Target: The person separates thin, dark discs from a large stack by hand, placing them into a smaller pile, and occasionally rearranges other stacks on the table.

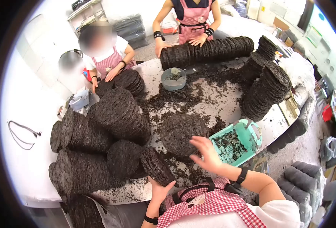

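Near the table's front edge, my left hand grips the lower end of a small stack of dark round sheets, which stands tilted. My right hand is open with its fingers spread, at the right side of a flat dark round sheet on the table; whether it touches the sheet I cannot tell. Just right of this hand sits a turquoise basket with dark scraps in it. Several thick rolls of dark sheets lie to the left of the round sheet.
Loose dark flakes cover much of the white table. A clear round bowl stands beyond the round sheet. Across the table, one person holds a long dark roll; another handles a stack at the left. More stacks stand at the right.
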A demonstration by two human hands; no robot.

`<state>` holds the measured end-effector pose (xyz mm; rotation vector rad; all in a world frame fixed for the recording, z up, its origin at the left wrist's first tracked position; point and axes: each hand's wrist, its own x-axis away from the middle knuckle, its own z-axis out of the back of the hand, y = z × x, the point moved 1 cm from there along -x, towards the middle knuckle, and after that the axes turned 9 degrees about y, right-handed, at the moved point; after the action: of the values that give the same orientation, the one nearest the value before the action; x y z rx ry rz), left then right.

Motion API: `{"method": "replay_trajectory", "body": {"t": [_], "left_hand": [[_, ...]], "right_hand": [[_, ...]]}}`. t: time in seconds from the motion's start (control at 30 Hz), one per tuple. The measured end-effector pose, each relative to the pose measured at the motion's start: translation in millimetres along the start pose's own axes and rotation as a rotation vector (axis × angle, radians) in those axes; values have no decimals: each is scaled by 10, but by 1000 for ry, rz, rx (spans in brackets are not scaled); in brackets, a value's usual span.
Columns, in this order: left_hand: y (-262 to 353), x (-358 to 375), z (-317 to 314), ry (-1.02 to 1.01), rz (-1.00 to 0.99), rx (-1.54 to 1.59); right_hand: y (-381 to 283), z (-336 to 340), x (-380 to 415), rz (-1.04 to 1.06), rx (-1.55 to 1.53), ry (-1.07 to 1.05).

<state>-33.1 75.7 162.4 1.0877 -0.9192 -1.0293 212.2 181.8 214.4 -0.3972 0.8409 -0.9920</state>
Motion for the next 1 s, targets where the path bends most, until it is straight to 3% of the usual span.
{"method": "replay_trajectory", "body": {"t": [0.13,0.17,0.2,0.27,0.3,0.4,0.43,0.57,0.67,0.73,0.87,1.0], "left_hand": [[-603,-170,-242,-82,-64,-156],[-398,-202,-329,-133,45,-120],[-361,-219,-425,-147,26,-145],[-323,-282,-597,-169,-10,-197],[-455,-297,-657,-184,-151,-509],[-640,-497,-830,-216,54,-167],[-662,-612,-889,-193,-42,-204],[-560,-1201,-1252,-200,10,-203],[-451,-1795,-1694,-275,32,-226],[-157,-2154,-2041,-412,-64,-268],[-146,-2599,-2529,-386,82,-62],[32,-2576,-2437,-371,139,-6]], "right_hand": [[152,-402,155,47,259,-214],[296,-465,231,75,303,-286],[439,-505,323,101,346,-363],[662,-601,505,105,382,-323],[693,-602,513,98,389,-326],[825,-559,350,112,409,-345],[914,-559,260,104,400,-333],[1302,-466,-140,42,395,-245],[1771,-217,-548,1,531,-95],[2145,6,-831,-50,616,-25],[2897,513,-1388,-141,809,-1],[3686,801,-1696,-210,1020,68]]}}
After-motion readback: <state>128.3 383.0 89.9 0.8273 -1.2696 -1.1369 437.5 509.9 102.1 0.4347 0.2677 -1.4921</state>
